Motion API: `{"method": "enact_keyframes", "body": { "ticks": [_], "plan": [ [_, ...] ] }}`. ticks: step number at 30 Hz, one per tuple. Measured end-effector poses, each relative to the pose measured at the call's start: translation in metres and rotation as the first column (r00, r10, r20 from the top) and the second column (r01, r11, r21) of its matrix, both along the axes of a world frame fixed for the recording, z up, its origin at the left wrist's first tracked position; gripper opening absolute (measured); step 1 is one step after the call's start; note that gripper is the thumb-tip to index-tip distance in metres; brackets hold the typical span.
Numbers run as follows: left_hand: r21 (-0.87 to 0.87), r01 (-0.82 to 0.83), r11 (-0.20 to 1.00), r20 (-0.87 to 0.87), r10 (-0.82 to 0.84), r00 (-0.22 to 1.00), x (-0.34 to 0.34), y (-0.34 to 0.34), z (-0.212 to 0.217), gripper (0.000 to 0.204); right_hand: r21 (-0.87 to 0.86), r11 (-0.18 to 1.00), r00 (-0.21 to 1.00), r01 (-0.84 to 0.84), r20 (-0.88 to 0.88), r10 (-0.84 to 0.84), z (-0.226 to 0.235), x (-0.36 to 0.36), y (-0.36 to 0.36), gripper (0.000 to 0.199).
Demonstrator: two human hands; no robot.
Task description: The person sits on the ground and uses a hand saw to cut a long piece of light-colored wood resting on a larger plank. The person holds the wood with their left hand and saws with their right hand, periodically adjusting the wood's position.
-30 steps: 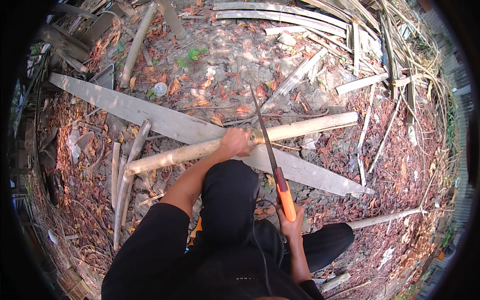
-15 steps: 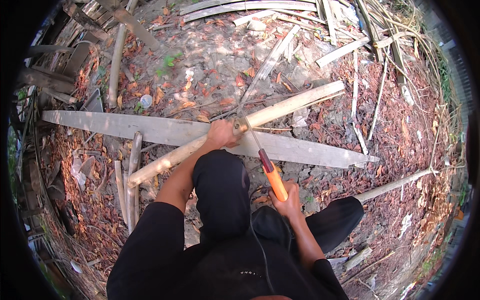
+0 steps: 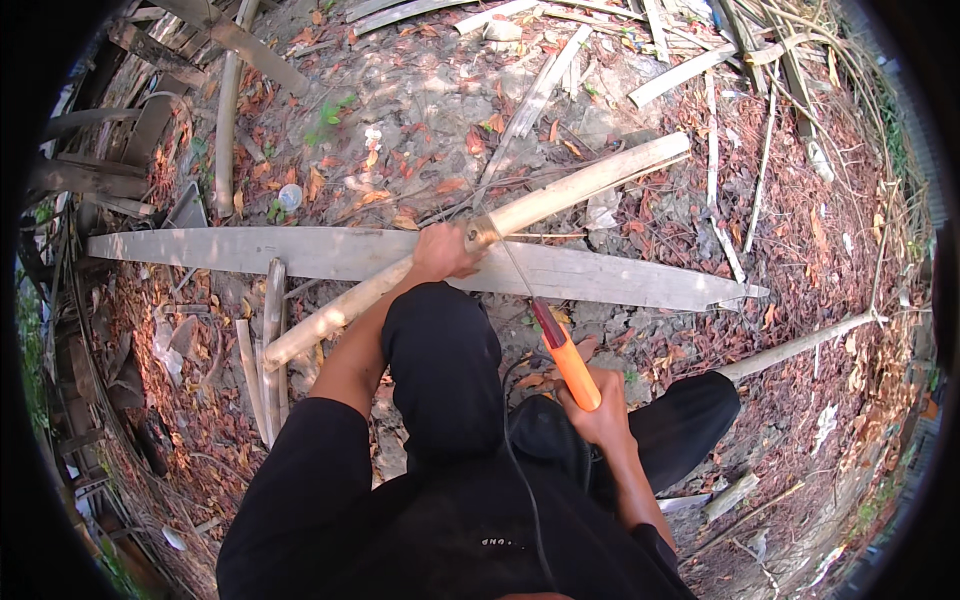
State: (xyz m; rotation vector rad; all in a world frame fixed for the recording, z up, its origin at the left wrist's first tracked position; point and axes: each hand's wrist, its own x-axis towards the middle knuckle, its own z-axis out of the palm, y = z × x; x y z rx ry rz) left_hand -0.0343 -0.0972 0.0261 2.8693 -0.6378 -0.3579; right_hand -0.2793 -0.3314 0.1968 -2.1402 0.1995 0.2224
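A pale, peeled wooden pole [image 3: 590,180] lies slantwise across a long grey plank [image 3: 330,253] on the ground. Closed around the pole near its middle is my left hand [image 3: 445,252], just left of a dark knot. My right hand [image 3: 601,408] grips the orange handle [image 3: 573,372] of a handsaw with a dark red section ahead of the grip. The thin saw blade [image 3: 518,268] appears almost edge-on and reaches the pole beside the knot. Its teeth are too small to make out, and its far end is hard to see.
Short sticks [image 3: 272,350] lie under the pole's left end. Timber beams [image 3: 235,45] pile up at far left, with more wooden strips [image 3: 685,75] at far right. A branch [image 3: 800,345] lies right of my knee [image 3: 690,420]. Dry leaves and a plastic cup [image 3: 290,197] litter the soil.
My right hand has drawn the saw back toward me and slightly right, so less blade extends beyond the pole. My left hand keeps its hold on the pole.
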Motion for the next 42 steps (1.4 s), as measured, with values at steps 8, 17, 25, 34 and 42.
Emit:
{"method": "enact_keyframes", "body": {
  "ticks": [8, 17, 25, 34, 42],
  "plan": [
    [-0.016, 0.035, 0.999, -0.024, -0.036, 0.999, 0.005, -0.008, 0.005, 0.073, 0.123, 0.979, 0.986, 0.163, 0.025, -0.167, -0.051, 0.023, 0.018, 0.017],
    [-0.009, 0.040, 0.999, 0.001, -0.040, 0.999, -0.001, -0.004, -0.004, 0.074, 0.229, 0.935, 0.950, 0.270, -0.224, -0.219, -0.004, -0.030, -0.009, 0.016],
    [0.029, -0.017, 0.999, -0.055, 0.019, 0.998, -0.002, -0.007, 0.014, 0.069, 0.178, 0.983, 0.998, 0.055, -0.038, -0.049, -0.006, -0.036, -0.015, 0.013],
    [0.012, -0.018, 1.000, -0.094, 0.019, 0.995, 0.003, -0.001, 0.016, 0.068, 0.113, 0.992, 0.998, 0.056, 0.010, -0.058, -0.036, 0.018, 0.012, 0.017],
    [-0.061, -0.005, 0.998, -0.036, 0.003, 0.999, 0.001, 0.000, 0.002, 0.063, 0.148, 0.978, 0.985, 0.146, -0.113, -0.130, -0.039, -0.002, 0.002, 0.016]
  ]
}}
